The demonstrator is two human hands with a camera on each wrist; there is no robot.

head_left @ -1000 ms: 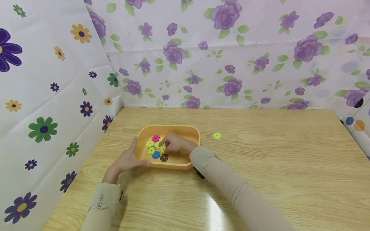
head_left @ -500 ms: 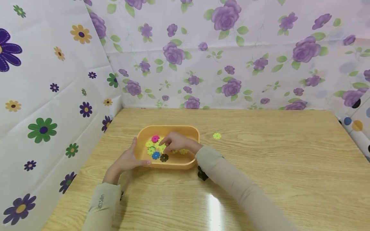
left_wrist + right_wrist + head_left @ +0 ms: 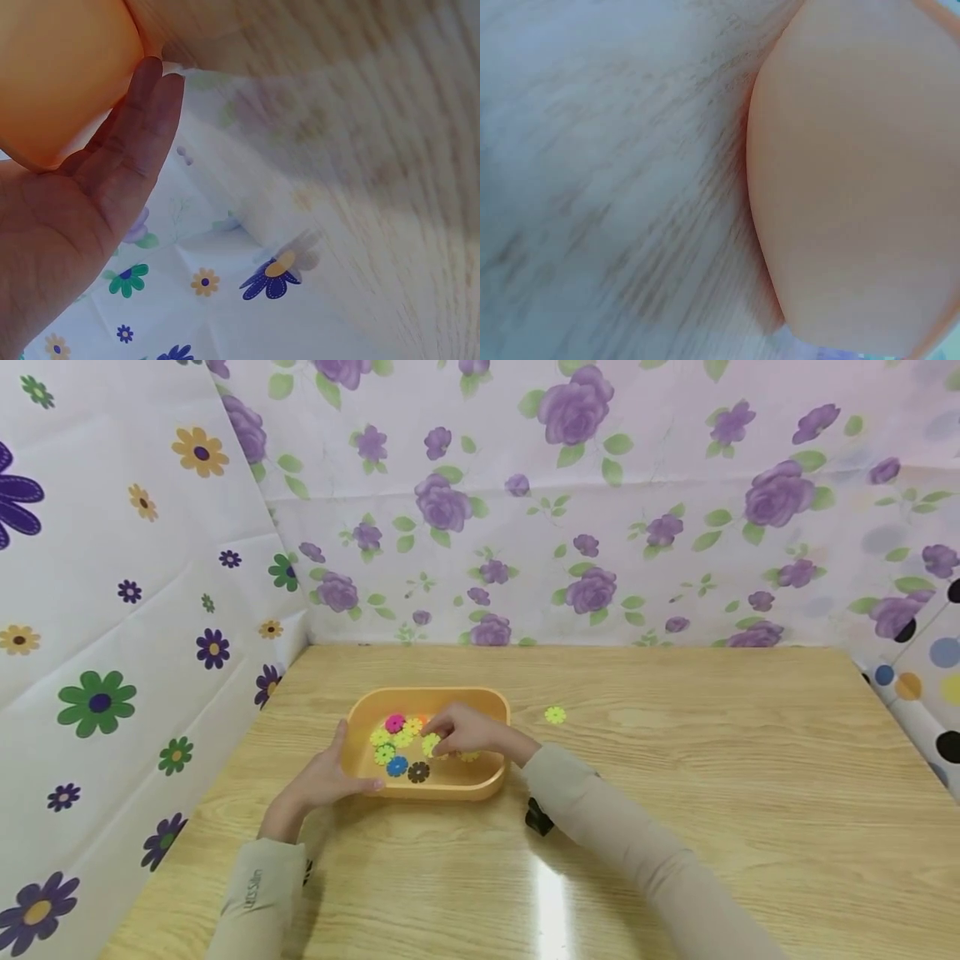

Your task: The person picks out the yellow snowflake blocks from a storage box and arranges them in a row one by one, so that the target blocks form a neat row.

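A yellow-orange plastic basin [image 3: 450, 791] holds several notched, flower-shaped plastic discs. Among them are a pink disc [image 3: 395, 723], a blue disc [image 3: 397, 766], a dark brown disc [image 3: 418, 772] and several yellow-green ones. At the basin's left end my left hand [image 3: 322, 774] grips it, thumb over the front rim, fingers along the outer side; the left wrist view shows those fingers [image 3: 142, 112] against the wall. Inside the basin, my right hand [image 3: 467, 729] pinches a yellow-green disc [image 3: 431, 745] between thumb and forefinger. The right wrist view shows only the basin's outer wall [image 3: 855, 180].
One yellow-green disc [image 3: 555, 715] lies on the wooden table [image 3: 675, 760], right of the basin. A small black object [image 3: 537, 817] sits beside the right sleeve. Flower-printed sheets [image 3: 525, 527] close off the back and left side.
The right hand has drawn slightly to the right, and the pinched yellow-green disc has come away from the pile with it. The left hand keeps its hold; the head view has shifted slightly.
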